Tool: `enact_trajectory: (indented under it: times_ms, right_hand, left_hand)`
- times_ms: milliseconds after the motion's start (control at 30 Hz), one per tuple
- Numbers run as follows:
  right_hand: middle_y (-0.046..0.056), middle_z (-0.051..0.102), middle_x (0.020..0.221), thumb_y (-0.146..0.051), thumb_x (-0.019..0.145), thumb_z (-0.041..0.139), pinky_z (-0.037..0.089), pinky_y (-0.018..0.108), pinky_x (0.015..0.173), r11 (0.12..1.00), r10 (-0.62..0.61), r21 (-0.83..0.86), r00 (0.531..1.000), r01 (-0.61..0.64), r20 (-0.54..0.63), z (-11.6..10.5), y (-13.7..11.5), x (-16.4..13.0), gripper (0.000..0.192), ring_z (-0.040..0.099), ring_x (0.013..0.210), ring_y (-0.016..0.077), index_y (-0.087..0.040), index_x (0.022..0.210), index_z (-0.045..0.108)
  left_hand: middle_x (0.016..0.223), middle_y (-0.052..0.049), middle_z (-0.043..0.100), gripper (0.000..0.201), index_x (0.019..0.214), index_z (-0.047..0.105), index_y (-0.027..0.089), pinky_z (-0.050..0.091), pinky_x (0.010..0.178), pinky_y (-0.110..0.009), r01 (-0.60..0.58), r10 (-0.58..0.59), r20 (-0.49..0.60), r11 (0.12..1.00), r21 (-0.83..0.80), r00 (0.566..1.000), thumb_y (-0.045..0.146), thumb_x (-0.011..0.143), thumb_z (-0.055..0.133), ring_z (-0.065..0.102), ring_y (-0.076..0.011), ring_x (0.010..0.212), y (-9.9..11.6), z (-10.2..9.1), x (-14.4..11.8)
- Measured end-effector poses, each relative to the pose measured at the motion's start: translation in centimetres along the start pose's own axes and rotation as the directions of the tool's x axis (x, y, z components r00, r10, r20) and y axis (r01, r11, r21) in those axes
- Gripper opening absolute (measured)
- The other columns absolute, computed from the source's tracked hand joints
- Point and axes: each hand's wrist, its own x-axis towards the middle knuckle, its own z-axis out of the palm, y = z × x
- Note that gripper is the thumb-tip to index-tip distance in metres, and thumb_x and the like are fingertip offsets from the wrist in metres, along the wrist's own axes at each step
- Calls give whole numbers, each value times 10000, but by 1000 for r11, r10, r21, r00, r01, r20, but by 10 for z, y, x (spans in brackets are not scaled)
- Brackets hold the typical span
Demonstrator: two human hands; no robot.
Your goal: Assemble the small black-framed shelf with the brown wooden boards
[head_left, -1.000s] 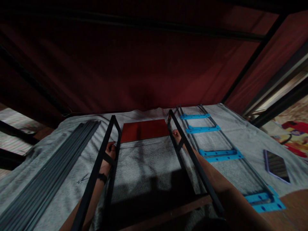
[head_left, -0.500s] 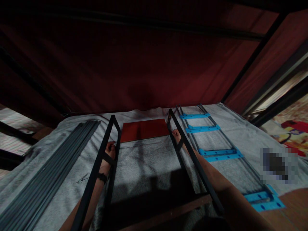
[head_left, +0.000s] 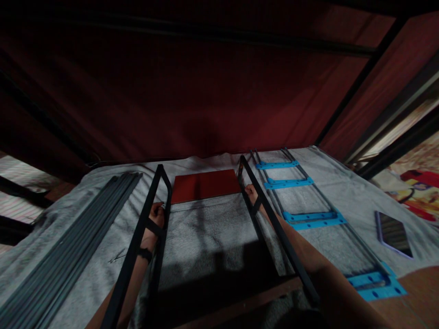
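Observation:
A black metal frame [head_left: 132, 249] with two side loops lies in front of me, and a reddish-brown board [head_left: 206, 185] spans its far end. My left hand [head_left: 157, 214] reaches through the left loop, its fingers curled by the inner bar near the board's left edge. Something small and shiny shows at those fingertips, too small to name. On the right, my right hand [head_left: 251, 193] is closed against the bar by the board's right edge; whatever it grips is hidden. A thin metal tool [head_left: 118, 256] lies on the grey cloth [head_left: 206, 224] left of the frame.
Several grey tubes [head_left: 75, 242] lie side by side at left. At right is a rack of thin rods with blue crosspieces [head_left: 288, 183]. Beyond it lies a phone [head_left: 394, 234]. A dark red fabric wall [head_left: 206, 91] with black bars closes off the back.
Both hands stay at the same spots on the frame, with hardly any movement. The phone at right, pixelated before, now shows clearly.

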Motion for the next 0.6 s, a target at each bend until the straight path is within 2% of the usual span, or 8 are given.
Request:
enact_trajectory:
  times_ms: [200, 433, 600]
  right_hand:
    - [-152, 48, 1607, -464, 960, 357, 60, 460, 1258, 999, 33, 38, 999, -33, 12, 1, -5, 1, 693, -6, 1492, 214, -360, 1552, 12]
    - [-134, 64, 1610, -452, 932, 451, 49, 460, 1258, 999, 29, 24, 999, -30, 24, 0, -1, 1, 756, 9, 1492, 228, -359, 1553, 30]
    - [-123, 84, 1614, -465, 961, 370, 79, 461, 1255, 999, 39, 27, 999, -38, -15, -1, 6, -3, 679, 57, 1493, 223, -362, 1553, 55]
  left_hand:
    - [1035, -129, 680, 226, 896, 638, 214, 460, 1033, -478, -15, 15, 27, 1000, -16, 1000, 266, 774, 455, 614, -273, 1048, 2, -3, -1]
    - [1038, -110, 689, 224, 873, 641, 242, 449, 1037, -510, -32, 32, 12, 999, -15, 999, 300, 763, 454, 607, -289, 1069, 1, -1, 0]
    - [998, -105, 696, 204, 840, 642, 238, 449, 1043, -479, -25, 25, 0, 999, -28, 1000, 266, 742, 465, 618, -275, 1056, 0, 0, 1]
